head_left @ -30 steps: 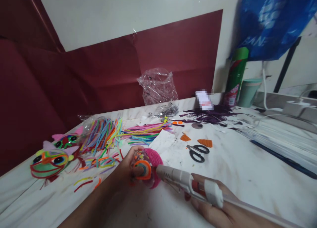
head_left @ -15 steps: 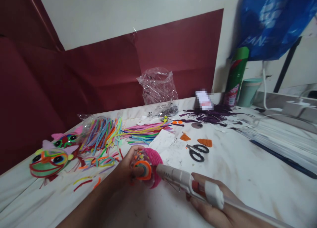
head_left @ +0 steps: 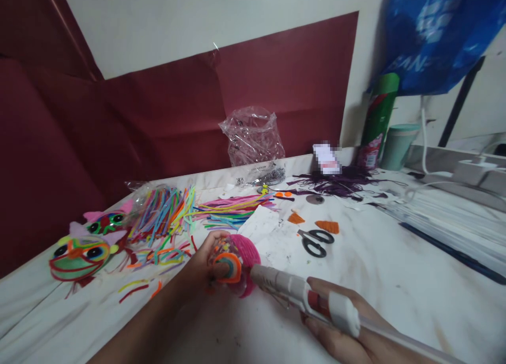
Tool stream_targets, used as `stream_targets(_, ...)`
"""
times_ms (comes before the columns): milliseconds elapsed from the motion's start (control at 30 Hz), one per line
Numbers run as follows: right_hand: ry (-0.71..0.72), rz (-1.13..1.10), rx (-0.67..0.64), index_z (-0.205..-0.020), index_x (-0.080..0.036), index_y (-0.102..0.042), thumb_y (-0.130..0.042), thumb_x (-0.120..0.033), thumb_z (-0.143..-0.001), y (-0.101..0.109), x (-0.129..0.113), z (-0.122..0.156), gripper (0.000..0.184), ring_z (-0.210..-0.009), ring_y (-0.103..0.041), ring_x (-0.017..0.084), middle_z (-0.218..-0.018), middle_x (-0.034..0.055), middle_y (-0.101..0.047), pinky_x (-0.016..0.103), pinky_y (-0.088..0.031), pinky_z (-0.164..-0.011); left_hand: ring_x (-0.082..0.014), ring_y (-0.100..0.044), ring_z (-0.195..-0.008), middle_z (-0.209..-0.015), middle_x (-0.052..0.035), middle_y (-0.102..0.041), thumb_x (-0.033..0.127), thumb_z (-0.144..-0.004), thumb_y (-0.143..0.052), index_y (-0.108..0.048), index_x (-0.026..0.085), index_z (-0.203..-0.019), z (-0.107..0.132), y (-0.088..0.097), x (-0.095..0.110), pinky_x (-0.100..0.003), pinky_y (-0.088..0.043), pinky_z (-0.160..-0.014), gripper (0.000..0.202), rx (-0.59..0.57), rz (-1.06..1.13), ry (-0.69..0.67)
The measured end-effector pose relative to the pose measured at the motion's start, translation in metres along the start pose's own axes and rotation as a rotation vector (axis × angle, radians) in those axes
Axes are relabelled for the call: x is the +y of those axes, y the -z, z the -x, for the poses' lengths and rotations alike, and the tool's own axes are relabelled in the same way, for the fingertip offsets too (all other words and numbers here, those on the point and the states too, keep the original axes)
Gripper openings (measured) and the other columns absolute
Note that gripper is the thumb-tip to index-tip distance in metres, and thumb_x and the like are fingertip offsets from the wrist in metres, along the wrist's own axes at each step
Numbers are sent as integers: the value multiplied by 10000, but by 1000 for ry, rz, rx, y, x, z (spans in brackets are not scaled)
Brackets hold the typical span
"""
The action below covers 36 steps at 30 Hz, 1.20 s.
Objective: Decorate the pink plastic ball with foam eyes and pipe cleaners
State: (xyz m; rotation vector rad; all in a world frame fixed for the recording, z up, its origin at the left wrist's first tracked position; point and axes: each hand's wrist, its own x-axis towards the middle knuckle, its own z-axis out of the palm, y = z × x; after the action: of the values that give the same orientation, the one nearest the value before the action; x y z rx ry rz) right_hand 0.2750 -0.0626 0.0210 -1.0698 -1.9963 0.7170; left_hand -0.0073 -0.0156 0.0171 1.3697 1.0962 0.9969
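Observation:
My left hand (head_left: 203, 266) is closed round a small ball-shaped craft piece (head_left: 235, 264) wound in pink pipe cleaner, with an orange, red and teal coil on its near face under my thumb. My right hand (head_left: 348, 337) grips a white glue gun (head_left: 300, 295). Its nozzle points left and touches or nearly touches the pink piece. Both hands hover just above the white marble tabletop (head_left: 395, 279), near its front edge.
Two finished cat-face crafts (head_left: 81, 250) lie at the left beside a heap of coloured pipe cleaners (head_left: 177, 216). Black scissors (head_left: 316, 241), orange felt bits (head_left: 327, 226), purple yarn (head_left: 340, 184), a clear plastic bag (head_left: 253, 137), a green can (head_left: 377, 121) and a teal cup (head_left: 397, 145) sit farther back.
Hardly anything differs. The view has shifted slightly, and both hands with the pink piece and glue gun stay in the same place.

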Motion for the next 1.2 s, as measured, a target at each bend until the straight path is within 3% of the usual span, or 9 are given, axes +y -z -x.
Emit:
stream_targets(233,23,0,-30,-757,-261,-654,-512,-321,-775,1,-2,-4,155,-648,-681,196,-711,6,-707,236,-580,-600,-199,-630,-735,-892,-31,-640,473,-603,-791,-404,225,-1156,1,0,1,-288,-479,-635,719,-7,-28,-18)
stream_targets(600,0,-5,-25,-758,-263,-663,-519,-321,-763,3,-4,-2,155,-608,-660,189,-679,5,-701,228,-581,-584,-114,-511,-552,-764,22,-575,487,-591,-788,-417,223,-1127,-1,0,0,-220,-377,-502,704,43,-37,3)
stream_targets(867,7,2,-2,-740,-263,-646,-510,-322,-769,1,-3,-2,151,-594,-661,183,-683,5,-699,229,-582,-591,-140,-548,-585,-778,9,-591,517,-565,-794,-402,221,-1129,0,-1,2,-234,-404,-514,748,38,-74,29)
stream_targets(1200,0,3,-11,-722,-255,-637,-487,-323,-775,1,-3,-4,173,-591,-661,183,-675,5,-690,231,-572,-572,-145,-570,-661,-853,-5,-615,518,-561,-806,-437,220,-1122,2,-3,4,-231,-436,-570,735,-1,-67,-50)
